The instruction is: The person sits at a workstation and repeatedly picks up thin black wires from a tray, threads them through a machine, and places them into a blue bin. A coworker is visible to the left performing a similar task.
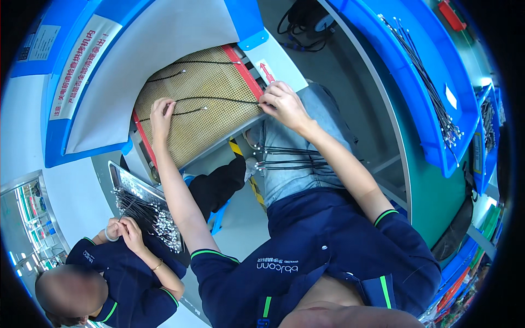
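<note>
A thin black cable (219, 99) stretches across a tan mesh conveyor belt (224, 128). My left hand (162, 116) pinches it near the belt's left side. Beyond the belt's right red edge, my right hand (285, 107) closes its fingers round the other end, hiding the tip. Another black cable (188, 112) lies on the mesh just nearer than the held one. Farther back on the belt are a cable with a pale tip (169, 75) and one reaching toward the right edge (213, 62). Several black cables (290, 158) with metallic ends rest across my lap.
A blue-and-white machine hood (158, 49) with a grey curtain covers the belt's far left part. At right, a blue bin (454, 109) of cables stands on a green tabletop (432, 213). At lower left, a co-worker's hands (126, 232) work beside a metal tray (134, 180) of cables.
</note>
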`<control>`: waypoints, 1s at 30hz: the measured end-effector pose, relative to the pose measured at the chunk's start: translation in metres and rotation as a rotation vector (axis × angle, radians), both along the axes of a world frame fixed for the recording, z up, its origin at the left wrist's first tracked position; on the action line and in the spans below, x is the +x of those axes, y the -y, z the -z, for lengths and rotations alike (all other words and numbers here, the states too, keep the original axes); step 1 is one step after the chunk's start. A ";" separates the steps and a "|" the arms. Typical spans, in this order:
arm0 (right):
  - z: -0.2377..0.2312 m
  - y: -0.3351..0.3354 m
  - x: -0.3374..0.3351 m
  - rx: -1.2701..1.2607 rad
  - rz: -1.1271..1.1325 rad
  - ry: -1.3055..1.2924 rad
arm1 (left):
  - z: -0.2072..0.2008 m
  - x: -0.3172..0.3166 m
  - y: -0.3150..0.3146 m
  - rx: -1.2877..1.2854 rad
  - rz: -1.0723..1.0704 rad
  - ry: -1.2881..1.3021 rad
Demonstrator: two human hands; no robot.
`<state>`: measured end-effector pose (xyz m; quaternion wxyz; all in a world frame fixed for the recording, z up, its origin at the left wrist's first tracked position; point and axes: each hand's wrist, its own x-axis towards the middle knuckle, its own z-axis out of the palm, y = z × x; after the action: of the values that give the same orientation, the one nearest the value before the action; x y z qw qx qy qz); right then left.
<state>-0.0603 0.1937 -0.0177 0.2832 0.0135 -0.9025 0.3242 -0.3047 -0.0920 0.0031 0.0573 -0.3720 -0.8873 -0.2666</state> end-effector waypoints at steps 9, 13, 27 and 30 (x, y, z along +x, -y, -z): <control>-0.018 -0.004 0.019 -0.184 -0.030 0.019 | 0.003 0.005 -0.003 -0.008 -0.113 -0.025; -0.020 -0.021 0.067 -0.302 0.034 0.131 | -0.015 0.035 -0.014 0.130 -0.198 -0.051; 0.040 -0.026 0.153 -0.132 -0.197 0.811 | 0.019 0.237 -0.069 0.303 -0.028 0.281; 0.042 -0.025 0.153 -0.123 -0.181 0.786 | 0.028 0.252 -0.066 0.248 -0.034 0.362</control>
<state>0.0930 0.2188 -0.0598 -0.1128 -0.0489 -0.9160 0.3819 -0.0525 -0.0263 -0.0251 -0.0532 -0.2930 -0.8496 -0.4353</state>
